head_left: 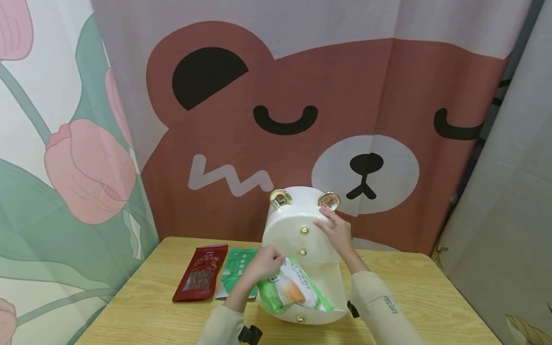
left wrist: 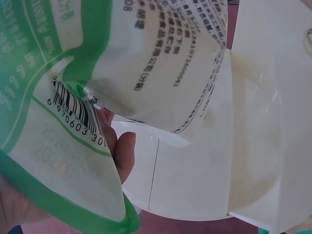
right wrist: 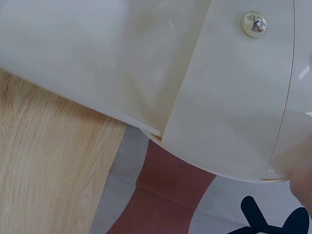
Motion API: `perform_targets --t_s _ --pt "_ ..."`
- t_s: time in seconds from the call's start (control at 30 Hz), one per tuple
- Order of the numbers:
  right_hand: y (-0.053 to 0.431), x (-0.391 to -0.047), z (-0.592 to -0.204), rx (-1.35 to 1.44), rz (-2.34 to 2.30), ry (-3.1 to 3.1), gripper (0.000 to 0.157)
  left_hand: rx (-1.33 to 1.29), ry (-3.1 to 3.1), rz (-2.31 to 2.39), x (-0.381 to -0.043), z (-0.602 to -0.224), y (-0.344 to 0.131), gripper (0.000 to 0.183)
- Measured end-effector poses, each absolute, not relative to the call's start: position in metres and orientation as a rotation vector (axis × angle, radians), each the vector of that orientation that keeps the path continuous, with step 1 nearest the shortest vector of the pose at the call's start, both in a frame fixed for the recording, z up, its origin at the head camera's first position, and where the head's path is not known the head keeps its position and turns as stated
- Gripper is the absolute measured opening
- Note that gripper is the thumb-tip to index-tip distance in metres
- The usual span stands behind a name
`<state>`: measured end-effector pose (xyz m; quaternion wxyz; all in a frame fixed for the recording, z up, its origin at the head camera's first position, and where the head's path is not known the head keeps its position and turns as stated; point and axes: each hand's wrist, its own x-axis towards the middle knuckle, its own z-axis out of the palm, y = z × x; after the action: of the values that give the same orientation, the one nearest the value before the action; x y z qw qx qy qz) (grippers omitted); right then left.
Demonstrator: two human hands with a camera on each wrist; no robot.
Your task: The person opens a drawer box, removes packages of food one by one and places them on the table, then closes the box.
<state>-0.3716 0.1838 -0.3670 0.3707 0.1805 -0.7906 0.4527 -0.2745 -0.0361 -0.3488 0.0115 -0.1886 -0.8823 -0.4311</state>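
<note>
In the head view, my left hand (head_left: 265,263) grips a green-and-white food pouch (head_left: 297,287) by its upper edge, with the fingers curled. The pouch (left wrist: 161,63) fills much of the left wrist view, its barcode and printed text facing the camera. It hangs over the lower front of a white storage box (head_left: 282,235) with gold knobs and two round gold ears. That lower front shows a pale hollow (left wrist: 253,126). My right hand (head_left: 338,235) rests on the box's upper right edge, just below the right gold ear (head_left: 329,200), fingers extended.
A dark red pouch (head_left: 200,273) and a green pouch (head_left: 238,268) lie left of the box on the wooden table (head_left: 401,292). Behind the table hangs a curtain (head_left: 336,91) with a bear print. A tulip-print curtain (head_left: 90,172) hangs at left.
</note>
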Motion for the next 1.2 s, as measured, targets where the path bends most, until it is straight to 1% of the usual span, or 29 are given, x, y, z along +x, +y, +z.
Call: perform_targets --t_s 0.23,0.43,0.6,0.9,1.03,1.2 --pt "0.184 -0.372 -0.368 0.441 1.163 -2.033 0.038 -0.610 -2.723 -1.309 -0.271 -0.352 -0.038 0.034" --pt "0.184 -0.371 -0.368 0.433 1.172 -2.034 0.038 -0.603 -2.714 -1.328 -0.267 -0.353 -0.041 0.031" --pt "0.184 -0.372 -0.368 0.425 1.175 -2.037 0.039 -0.586 -2.710 -1.323 -0.263 -0.352 -0.045 0.033" --pt "0.183 -0.372 -0.368 0.415 1.166 -2.058 0.038 -0.609 -2.677 -1.350 -0.260 -0.356 -0.056 0.029" --pt "0.183 -0.372 -0.367 0.415 1.165 -2.046 0.038 -0.629 -2.662 -1.395 -0.259 -0.357 -0.061 0.021" --pt "0.182 -0.372 -0.366 0.427 1.177 -2.029 0.038 -0.646 -2.641 -1.475 -0.255 -0.357 -0.067 0.021"
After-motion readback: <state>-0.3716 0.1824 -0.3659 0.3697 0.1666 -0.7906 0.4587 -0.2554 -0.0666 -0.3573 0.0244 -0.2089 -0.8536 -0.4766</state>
